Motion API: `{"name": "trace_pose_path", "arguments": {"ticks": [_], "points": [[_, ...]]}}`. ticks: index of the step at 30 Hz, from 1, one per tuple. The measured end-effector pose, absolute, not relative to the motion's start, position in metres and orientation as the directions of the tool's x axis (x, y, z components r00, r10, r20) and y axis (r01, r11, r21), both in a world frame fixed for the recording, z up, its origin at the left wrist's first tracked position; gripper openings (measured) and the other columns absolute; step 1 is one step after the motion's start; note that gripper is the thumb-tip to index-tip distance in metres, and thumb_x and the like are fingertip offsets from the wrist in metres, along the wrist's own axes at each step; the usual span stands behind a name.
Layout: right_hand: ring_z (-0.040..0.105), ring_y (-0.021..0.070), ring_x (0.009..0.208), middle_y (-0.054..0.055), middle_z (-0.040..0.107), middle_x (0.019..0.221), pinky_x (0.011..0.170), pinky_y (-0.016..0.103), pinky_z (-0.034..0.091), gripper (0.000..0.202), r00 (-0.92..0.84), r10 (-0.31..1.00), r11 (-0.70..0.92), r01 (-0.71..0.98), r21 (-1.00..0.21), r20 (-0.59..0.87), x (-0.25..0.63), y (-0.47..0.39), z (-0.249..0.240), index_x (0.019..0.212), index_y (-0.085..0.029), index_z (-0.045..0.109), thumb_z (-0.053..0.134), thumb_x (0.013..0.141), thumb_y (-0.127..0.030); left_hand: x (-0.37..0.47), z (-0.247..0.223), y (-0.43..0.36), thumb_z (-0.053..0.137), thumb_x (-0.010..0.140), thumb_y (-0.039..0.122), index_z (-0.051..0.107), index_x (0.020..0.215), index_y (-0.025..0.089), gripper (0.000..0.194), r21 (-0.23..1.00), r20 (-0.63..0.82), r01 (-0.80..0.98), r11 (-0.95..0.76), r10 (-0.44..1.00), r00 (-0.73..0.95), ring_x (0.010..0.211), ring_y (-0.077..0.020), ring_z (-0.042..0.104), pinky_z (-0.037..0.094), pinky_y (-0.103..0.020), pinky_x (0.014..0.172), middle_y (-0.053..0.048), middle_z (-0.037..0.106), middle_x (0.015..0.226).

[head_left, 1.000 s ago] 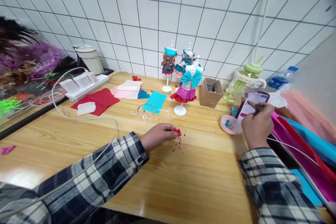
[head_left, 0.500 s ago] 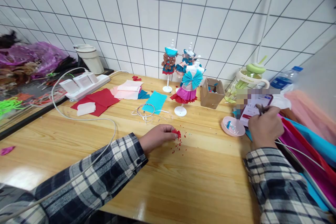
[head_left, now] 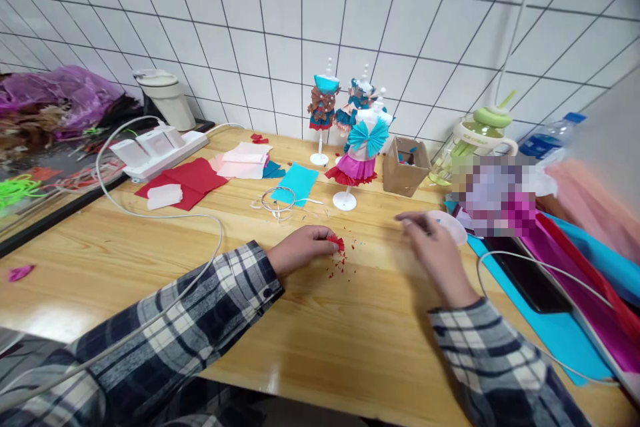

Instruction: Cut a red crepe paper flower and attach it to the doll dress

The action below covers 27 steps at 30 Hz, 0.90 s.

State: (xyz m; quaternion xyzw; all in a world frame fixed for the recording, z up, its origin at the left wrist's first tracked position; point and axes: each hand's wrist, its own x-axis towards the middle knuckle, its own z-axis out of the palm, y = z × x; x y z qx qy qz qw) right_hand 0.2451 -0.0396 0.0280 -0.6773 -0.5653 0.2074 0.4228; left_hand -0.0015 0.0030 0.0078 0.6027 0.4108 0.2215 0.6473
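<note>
Pinched between the thumb and fingers of my left hand point(head_left: 305, 250) is a small pleated red paper piece point(head_left: 337, 242), with tiny red scraps point(head_left: 341, 265) scattered below it on the wooden table. My right hand point(head_left: 435, 250) is over the table in front of a pale pink bowl point(head_left: 455, 228). Its fingers point left and are blurred; a dark thin thing seems to lie among them, too smeared to make out. Behind the hands stands a small white dress form point(head_left: 371, 140) with a turquoise pleated bow and a magenta and red skirt.
Two more dressed forms point(head_left: 323, 107) stand behind, beside a cardboard box point(head_left: 406, 170). Paper sheets point(head_left: 195, 180), wire loops point(head_left: 277, 201) and a power strip point(head_left: 167, 155) lie left. A green-lidded jug point(head_left: 477, 140), a black phone point(head_left: 530, 277) and coloured sheets are at the right.
My right hand has moved left, away from the lit phone, to a place in front of the bowl. The left hand keeps its hold on the red piece. The view has shifted slightly.
</note>
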Motion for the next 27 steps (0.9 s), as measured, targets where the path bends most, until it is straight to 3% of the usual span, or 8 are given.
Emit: {"name": "trace_pose_path", "arguments": {"ticks": [2,5,13,19,27], "points": [[0.058,0.0178,0.078,0.006,0.068,0.09,0.072,0.03,0.043,0.033,0.1,0.994,-0.022,0.501,-0.865,0.033,0.211,-0.05,0.025,0.094,-0.017,0.066,0.05,0.083,-0.044,-0.001,0.008,0.002,0.065,0.07,0.035,0.063,0.074,0.013,0.022,0.961,-0.249,0.245,0.126,0.78,0.574,0.065,-0.0131,0.05,0.038,-0.026,0.065,-0.001,0.06,0.071],[0.057,0.0167,0.074,0.005,0.067,0.083,0.069,0.029,0.043,0.038,-0.025,0.997,-0.051,0.457,-0.888,-0.07,0.182,-0.06,0.02,0.088,-0.016,0.066,0.049,0.084,-0.05,0.0,0.006,0.002,0.063,0.072,0.037,0.061,0.073,0.014,0.023,0.953,-0.211,0.3,0.03,0.778,0.592,0.064,-0.0131,0.049,0.037,-0.025,0.062,0.001,0.057,0.068],[0.057,0.0167,0.069,0.005,0.069,0.08,0.065,0.03,0.043,0.026,-0.013,0.994,-0.089,0.465,-0.881,-0.107,0.183,-0.061,0.012,0.085,-0.015,0.068,0.062,0.074,-0.038,0.001,0.006,0.001,0.062,0.074,0.037,0.064,0.077,0.014,0.023,0.937,-0.179,0.341,-0.078,0.732,0.657,0.068,-0.014,0.051,0.039,-0.025,0.065,0.0,0.06,0.071],[0.055,0.0154,0.064,0.004,0.068,0.074,0.062,0.029,0.042,0.022,-0.033,0.99,-0.107,0.467,-0.878,-0.139,0.182,-0.059,0.011,0.079,-0.015,0.068,0.062,0.073,-0.036,0.0,0.008,0.0,0.064,0.074,0.035,0.064,0.078,0.014,0.021,0.951,-0.2,0.307,-0.029,0.701,0.684,0.067,-0.0132,0.052,0.039,-0.025,0.064,-0.001,0.061,0.071],[0.047,0.0108,0.053,-0.001,0.06,0.065,0.054,0.025,0.037,0.026,0.069,0.988,-0.156,0.325,-0.933,-0.142,0.181,-0.061,0.007,0.079,-0.016,0.064,0.063,0.073,-0.041,-0.001,0.012,-0.002,0.071,0.072,0.032,0.067,0.097,0.015,0.031,0.971,-0.18,0.019,0.238,0.678,0.713,0.091,-0.0201,0.059,0.043,-0.033,0.087,-0.007,0.068,0.097]]}}
